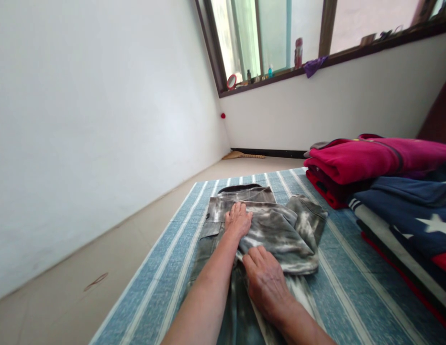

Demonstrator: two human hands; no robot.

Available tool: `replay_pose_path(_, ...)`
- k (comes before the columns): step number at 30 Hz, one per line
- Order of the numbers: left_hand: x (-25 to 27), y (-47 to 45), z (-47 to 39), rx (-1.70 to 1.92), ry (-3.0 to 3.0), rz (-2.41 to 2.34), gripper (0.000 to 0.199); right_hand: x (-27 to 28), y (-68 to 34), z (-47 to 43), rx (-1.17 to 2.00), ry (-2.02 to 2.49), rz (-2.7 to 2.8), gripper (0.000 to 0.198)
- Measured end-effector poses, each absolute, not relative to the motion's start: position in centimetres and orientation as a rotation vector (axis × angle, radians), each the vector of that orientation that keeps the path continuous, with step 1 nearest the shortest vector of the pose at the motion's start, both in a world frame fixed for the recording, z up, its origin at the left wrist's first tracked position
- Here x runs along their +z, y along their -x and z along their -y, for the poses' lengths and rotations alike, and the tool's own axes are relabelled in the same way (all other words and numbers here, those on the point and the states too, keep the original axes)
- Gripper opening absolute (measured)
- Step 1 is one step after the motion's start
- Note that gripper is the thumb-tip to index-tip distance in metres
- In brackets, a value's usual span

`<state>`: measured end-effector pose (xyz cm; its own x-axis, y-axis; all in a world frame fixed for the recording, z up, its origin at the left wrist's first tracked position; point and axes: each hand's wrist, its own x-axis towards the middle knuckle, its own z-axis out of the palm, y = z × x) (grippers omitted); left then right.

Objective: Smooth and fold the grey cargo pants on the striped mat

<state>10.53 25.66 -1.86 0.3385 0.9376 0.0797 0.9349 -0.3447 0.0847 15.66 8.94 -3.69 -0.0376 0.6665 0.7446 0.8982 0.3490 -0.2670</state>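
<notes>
A grey and white tie-dye jacket (276,230) lies partly folded on a bed or table cover, its dark collar edge at the far end. One sleeve is laid across the body and bunches at the right. My left hand (239,221) rests flat on the folded cloth, fingers stretched forward. Closer to me, my right hand (265,280) has its fingers curled onto the near edge of the folded part, pinching the fabric. The fingertips of that hand are partly hidden. The lower part of the jacket runs toward me beneath both forearms.
A blue and white striped cover (165,268) lies under the jacket. To the right are stacked folded clothes, a magenta garment (370,158) and a navy one with white stars (406,206). A broom (244,155) lies on the floor beyond. Small items, including a bottle (298,52), line the windowsill.
</notes>
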Motion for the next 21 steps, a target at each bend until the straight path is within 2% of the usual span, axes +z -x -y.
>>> replay_pose_path(21,-1.82,-10.31,-25.58,0.227,-2.638,-1.831,0.045,-4.06,-14.94,-9.20,-0.298,1.423,1.706,0.020)
